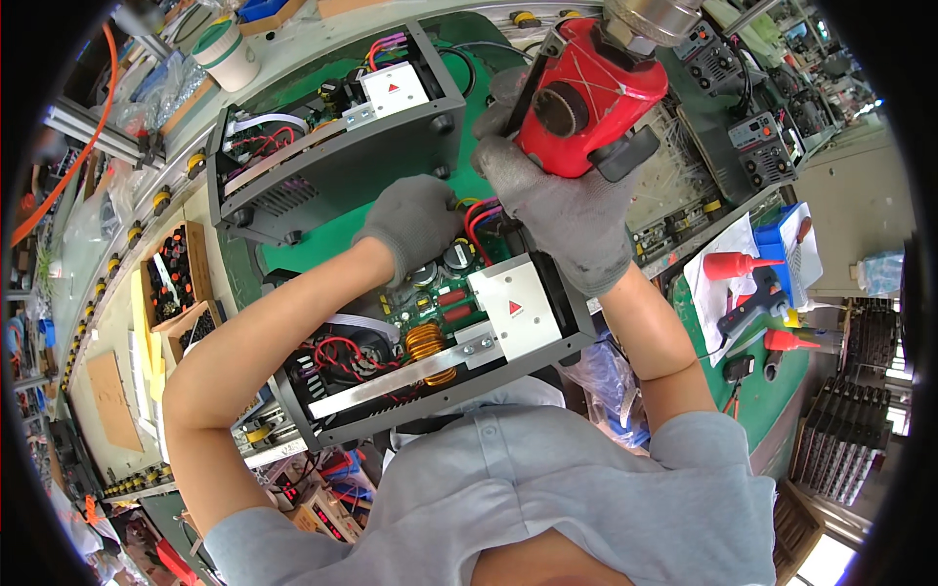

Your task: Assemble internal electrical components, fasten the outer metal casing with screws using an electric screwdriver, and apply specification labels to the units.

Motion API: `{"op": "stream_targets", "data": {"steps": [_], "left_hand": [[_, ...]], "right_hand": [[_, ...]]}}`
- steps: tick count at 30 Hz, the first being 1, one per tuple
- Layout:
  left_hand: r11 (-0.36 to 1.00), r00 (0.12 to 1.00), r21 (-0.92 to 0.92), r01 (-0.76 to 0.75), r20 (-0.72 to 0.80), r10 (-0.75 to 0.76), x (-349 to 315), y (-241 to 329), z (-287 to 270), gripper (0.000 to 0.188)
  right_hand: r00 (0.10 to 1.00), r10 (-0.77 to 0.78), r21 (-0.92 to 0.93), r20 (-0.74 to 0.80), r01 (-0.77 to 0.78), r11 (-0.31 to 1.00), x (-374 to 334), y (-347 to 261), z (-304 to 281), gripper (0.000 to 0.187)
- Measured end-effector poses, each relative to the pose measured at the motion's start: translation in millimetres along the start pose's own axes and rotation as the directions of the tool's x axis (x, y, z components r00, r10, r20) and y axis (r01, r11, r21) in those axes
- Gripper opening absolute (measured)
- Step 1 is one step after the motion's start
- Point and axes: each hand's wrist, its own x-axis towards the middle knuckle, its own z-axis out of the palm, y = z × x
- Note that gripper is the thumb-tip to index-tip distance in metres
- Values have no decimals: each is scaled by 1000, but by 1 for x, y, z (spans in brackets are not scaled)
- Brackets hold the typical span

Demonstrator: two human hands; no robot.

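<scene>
My gloved right hand point(572, 215) is wrapped around a red hand-held tool point(608, 98) with a round black knob, a black lever and a silver metal fitting at its upper end. It is held above the far right end of an opened black device case point(449, 398). My gloved left hand point(414, 223) is curled over the far side of the same case, beside red and purple wires point(476, 227); its fingertips are hidden. Inside the case are a green circuit board point(420, 311), a copper coil point(426, 350) and a white metal plate point(512, 308).
A second opened black case point(342, 181) lies just beyond on the green mat point(327, 234). At left stands a box of small black parts point(178, 272); a lidded cup point(227, 57) is far left. Red-tipped bottles point(731, 265) and a black glue gun point(754, 305) lie at right.
</scene>
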Motion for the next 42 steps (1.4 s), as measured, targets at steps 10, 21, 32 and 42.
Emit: {"op": "stream_targets", "data": {"steps": [10, 21, 32, 42], "left_hand": [[999, 999, 14, -36, 10, 36, 5, -4, 2, 28], [856, 985, -508, -100, 71, 157, -51, 4, -98, 23], [954, 723, -250, 164, -628, -288, -110, -194, -2, 75], [903, 572, -390, 182, -705, -419, -111, -135, -76, 59]], "right_hand": [[989, -147, -103, -11, 145, 984, -4, 6, 0, 38], [976, -180, 335, -121, 211, 919, 38, -61, -55, 46], [867, 297, -401, 401, -125, 908, 95, 66, -47, 37], [783, 354, -25, 511, -398, 917, 126, 29, -19, 42]]}}
